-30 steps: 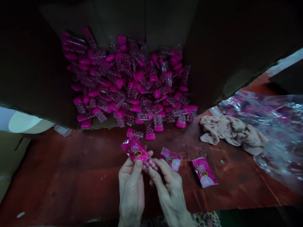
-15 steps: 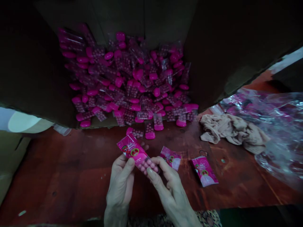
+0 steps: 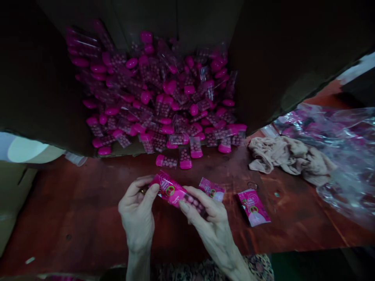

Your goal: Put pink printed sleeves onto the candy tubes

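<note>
Between my hands is a pink printed packet (image 3: 171,191) with pink balls showing at its right end. My left hand (image 3: 139,214) pinches the packet's printed upper left end. My right hand (image 3: 209,222) grips the end with the balls, thumb in front and fingers behind. Just right of the held packet, a small pink printed packet (image 3: 215,192) lies on the table, partly behind my right hand. Another printed packet (image 3: 254,208) lies farther right. Beyond my hands, a clear container with a pink cap (image 3: 166,161) rests on the table beside others.
A large cardboard box (image 3: 258,78) stands open at the back, with a heap of pink-capped containers (image 3: 164,105) in it. On the reddish table (image 3: 88,210), a crumpled cloth (image 3: 290,156) and clear plastic bags (image 3: 348,168) lie at right. A pale round bowl (image 3: 29,150) is at left.
My left hand has moved left and now holds the packet at its far end. The packet has turned flatter and sits a little lower at its left end. My right hand has moved slightly right.
</note>
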Tool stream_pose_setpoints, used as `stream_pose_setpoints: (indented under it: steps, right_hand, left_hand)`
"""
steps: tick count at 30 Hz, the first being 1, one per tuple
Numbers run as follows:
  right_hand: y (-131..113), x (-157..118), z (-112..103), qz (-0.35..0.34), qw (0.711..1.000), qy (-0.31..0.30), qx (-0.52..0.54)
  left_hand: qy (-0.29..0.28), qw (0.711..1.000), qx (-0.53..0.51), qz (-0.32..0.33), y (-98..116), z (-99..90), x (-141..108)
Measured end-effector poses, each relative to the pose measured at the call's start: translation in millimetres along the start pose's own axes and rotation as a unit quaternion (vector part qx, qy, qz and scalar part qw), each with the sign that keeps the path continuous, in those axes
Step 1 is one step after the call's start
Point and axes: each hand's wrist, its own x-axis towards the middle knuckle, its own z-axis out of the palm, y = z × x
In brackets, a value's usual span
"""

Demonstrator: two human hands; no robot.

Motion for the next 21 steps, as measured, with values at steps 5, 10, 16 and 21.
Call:
stream_pose_setpoints:
  steps: [5, 10, 16, 21]
  right_hand:
    - [3.2, -2.3, -2.8, 0.002, 0.999, -0.019, 0.028]
    - [5.9, 0.7, -3.8, 0.115, 0.975, -0.077, 0.174]
    - [13.0, 3.9, -9.1, 0.112, 0.978, -0.065, 0.162]
    - [6.9, 3.1, -11.4, 0.062, 0.994, -0.054, 0.076]
  left_hand:
    - [0.008, 1.000, -0.020, 0.005, -1.5, 1.0, -2.5]
    - [0.017, 0.997, -0.075, -0.015, -1.0, 5.4, -12.1]
    - [0.066, 0.993, -0.049, 0.084, 5.9, 7.8, -18.0]
    - [0.053, 0.992, -0.005, 0.113, 6.9, 4.5, -16.4]
